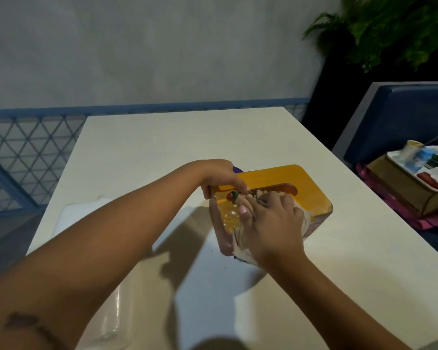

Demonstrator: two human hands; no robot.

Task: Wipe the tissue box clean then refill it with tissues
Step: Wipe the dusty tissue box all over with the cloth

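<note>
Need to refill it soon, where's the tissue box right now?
Head view: the tissue box sits right of centre on the white table, the left hand gripping its left edge, the right hand on top.

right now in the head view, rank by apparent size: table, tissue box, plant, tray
1. table
2. tissue box and plant: look alike, plant farther and cropped, so not ranked
3. tray, also cropped
</note>
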